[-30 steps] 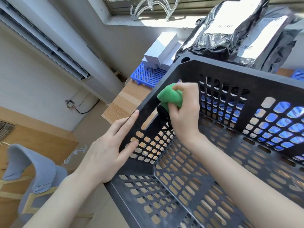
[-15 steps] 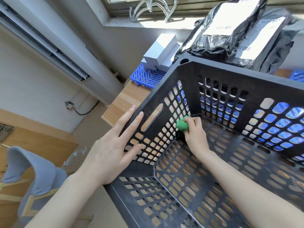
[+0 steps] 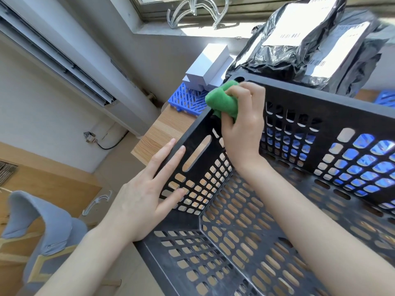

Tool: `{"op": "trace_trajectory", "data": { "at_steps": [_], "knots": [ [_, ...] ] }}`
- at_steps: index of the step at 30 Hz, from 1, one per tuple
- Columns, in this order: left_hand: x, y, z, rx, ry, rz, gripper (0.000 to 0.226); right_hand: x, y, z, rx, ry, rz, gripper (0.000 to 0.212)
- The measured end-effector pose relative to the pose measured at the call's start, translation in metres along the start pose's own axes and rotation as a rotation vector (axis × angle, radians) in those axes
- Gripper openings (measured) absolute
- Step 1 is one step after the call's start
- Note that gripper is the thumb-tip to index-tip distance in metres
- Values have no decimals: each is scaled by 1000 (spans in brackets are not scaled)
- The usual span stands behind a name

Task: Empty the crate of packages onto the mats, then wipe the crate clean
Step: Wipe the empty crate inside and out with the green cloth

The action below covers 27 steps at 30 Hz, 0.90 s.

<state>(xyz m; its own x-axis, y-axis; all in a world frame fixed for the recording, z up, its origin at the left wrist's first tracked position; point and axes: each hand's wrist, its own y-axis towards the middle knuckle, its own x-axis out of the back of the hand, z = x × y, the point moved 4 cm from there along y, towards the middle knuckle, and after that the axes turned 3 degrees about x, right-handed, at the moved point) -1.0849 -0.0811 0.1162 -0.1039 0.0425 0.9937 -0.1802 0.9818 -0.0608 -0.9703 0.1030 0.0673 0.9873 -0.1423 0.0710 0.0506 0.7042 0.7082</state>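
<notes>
A green cloth [image 3: 222,101] was gripped in the right hand [image 3: 243,127] and pressed against the top corner of the crate [image 3: 342,107] at twelve o'clock. The left hand [image 3: 145,195] was laid flat, fingers straight, on the crate's wall at nine o'clock. The packages [image 3: 299,50] were piled behind at one o'clock

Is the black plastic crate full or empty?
Empty: the black plastic crate shows bare floor; only the right hand with green cloth inside.

The packages [image 3: 299,50] and boxes [image 3: 210,65] lie on mats [image 3: 188,100] behind the crate [image 3: 320,101].
</notes>
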Motion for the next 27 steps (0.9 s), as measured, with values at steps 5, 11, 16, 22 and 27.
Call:
{"op": "trace_trajectory", "data": {
  "at_steps": [5,11,16,22,27],
  "knots": [
    [0,0,0,-1,2,-6,70,-2,-65,-71,-108,-248,225,32],
    [1,-1,0,21,-27,-7,73,9,-114,-117,-560,-236,435,33],
    [2,-1,1,14,-15,-10,69,13,-57,-64,-397,-62,109,27],
    [2,0,0,20,-23,-9,68,13,5,-4,-75,32,-104,25],
    [2,0,0,3,-26,-14,71,0,-37,-46,-22,-203,138,30]
  ]
}}
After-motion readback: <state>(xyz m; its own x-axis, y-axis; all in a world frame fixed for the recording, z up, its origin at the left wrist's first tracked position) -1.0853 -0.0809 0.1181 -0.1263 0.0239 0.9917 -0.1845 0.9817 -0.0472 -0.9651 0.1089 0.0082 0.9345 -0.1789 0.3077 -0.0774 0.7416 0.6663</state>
